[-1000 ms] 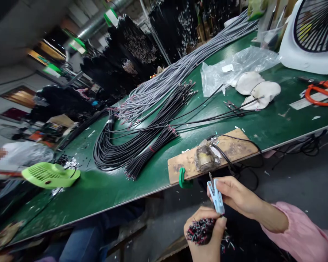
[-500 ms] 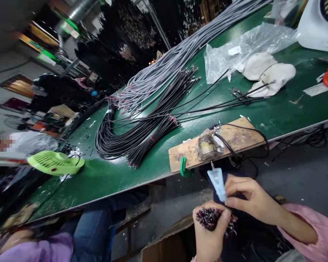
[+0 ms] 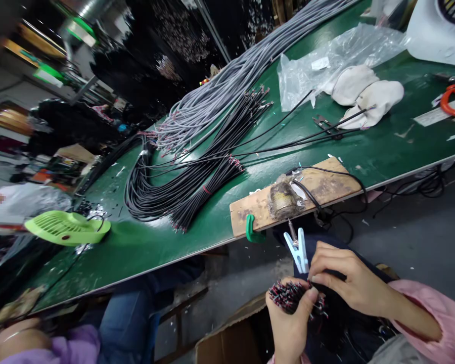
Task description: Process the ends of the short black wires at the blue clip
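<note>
My left hand (image 3: 290, 328) is wrapped round a thick bundle of black cables (image 3: 287, 297), whose stripped ends show red, black and white wires. Beside it, my right hand (image 3: 345, 273) has thumb and forefinger pinched on the wire ends of a cable by the left thumb. Just above the pinch is a light blue clothespin (image 3: 299, 252), its two legs spread in a V. The clothespin sits on the metal shaft (image 3: 292, 231) of a small dusty motor (image 3: 283, 198). That motor is fixed on a wooden board (image 3: 328, 184) at the bench edge.
A green clamp (image 3: 250, 230) grips the board. On the green bench (image 3: 136, 263) lie black cables (image 3: 182, 187), grey cables (image 3: 227, 86), pliers (image 3: 326, 125), white gloves (image 3: 375, 96) and a green fan (image 3: 66, 227). A cardboard box (image 3: 227, 338) stands below; a co-worker's purple sleeve (image 3: 74, 351) is at left.
The clothespin has turned about its shaft: its legs now show as a spread V, where before they looked narrow and blurred. The view has shifted slightly; both hands stay nearly in place.
</note>
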### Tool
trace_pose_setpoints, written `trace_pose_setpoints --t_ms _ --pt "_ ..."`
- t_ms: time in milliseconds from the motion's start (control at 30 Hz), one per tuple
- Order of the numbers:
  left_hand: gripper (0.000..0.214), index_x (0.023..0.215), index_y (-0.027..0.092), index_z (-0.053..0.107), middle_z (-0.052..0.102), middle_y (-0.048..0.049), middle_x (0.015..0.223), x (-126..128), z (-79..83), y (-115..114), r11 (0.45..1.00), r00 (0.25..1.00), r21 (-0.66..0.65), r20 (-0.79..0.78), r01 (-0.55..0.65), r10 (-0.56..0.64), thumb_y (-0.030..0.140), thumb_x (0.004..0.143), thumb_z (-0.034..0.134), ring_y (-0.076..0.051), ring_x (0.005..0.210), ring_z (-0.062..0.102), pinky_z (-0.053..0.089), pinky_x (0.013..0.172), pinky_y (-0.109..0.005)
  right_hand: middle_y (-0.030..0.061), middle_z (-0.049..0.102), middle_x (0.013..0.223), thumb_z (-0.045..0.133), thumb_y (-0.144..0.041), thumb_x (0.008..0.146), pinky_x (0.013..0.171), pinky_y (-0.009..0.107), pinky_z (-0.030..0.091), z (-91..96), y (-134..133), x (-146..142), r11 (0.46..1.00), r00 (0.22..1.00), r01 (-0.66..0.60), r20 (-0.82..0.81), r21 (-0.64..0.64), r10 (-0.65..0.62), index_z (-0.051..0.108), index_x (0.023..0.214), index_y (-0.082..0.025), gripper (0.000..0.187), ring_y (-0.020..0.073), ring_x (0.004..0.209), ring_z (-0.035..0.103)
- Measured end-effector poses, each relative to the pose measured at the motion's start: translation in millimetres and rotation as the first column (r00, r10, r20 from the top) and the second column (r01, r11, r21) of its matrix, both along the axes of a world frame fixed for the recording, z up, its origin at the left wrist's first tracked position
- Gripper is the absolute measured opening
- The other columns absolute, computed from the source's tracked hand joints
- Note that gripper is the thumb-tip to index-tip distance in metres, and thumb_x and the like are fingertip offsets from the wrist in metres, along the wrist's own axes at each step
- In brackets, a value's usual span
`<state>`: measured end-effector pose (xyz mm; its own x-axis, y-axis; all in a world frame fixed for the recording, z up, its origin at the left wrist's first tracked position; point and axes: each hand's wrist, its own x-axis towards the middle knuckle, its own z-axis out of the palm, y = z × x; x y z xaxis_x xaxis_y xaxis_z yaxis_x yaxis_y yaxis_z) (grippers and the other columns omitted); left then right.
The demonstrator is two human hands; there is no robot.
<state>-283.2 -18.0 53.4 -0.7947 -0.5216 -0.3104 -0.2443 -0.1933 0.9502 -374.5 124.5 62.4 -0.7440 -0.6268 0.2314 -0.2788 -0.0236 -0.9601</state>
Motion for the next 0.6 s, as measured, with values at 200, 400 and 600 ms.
trace_pose_setpoints --t_ms 200,400,600 --pt "0.022 0.075 0.016 0.064 0.071 -0.0007 0.068 1.0 -3.8 -0.3 0.997 0.999 -0.061 -0.006 -0.043 0.043 0.014 0.062 0.081 -0.018 0.064 0.068 0.053 0.061 -0.026 0.0068 0.067 0.077 0.061 -0.019 0.089 0.072 0.033 0.044 -0.6 2.7 -0.2 1.000 1.000 0.029 0.004 -0.005 -0.029 0.068 0.082 -0.016 0.011 0.0202 0.077 0.057" --pt "0.017 0.070 0.016 0.064 0.071 -0.0008 0.065 -6.8 7.0 4.4 0.994 1.000 -0.107 -0.015 -0.028 0.026 0.013 0.062 0.079 -0.018 0.062 0.068 0.054 0.061 -0.027 0.0063 0.069 0.072 0.059 -0.011 0.084 0.066 0.033 0.045 -0.1 -2.3 2.5 0.996 0.995 0.085 -0.048 0.009 -0.085 0.069 0.078 -0.016 0.012 0.0195 0.070 0.058" --pt "0.021 0.074 0.016 0.063 0.072 -0.0021 0.067 -2.0 -2.5 3.9 0.996 1.000 -0.082 0.015 -0.020 0.021 0.017 0.062 0.081 -0.019 0.062 0.068 0.053 0.061 -0.029 0.0042 0.066 0.069 0.062 -0.008 0.079 0.068 0.033 0.044 -5.5 1.8 -0.2 0.974 0.974 0.225 -0.009 -0.023 -0.225 0.066 0.073 -0.017 0.012 0.0183 0.066 0.056"
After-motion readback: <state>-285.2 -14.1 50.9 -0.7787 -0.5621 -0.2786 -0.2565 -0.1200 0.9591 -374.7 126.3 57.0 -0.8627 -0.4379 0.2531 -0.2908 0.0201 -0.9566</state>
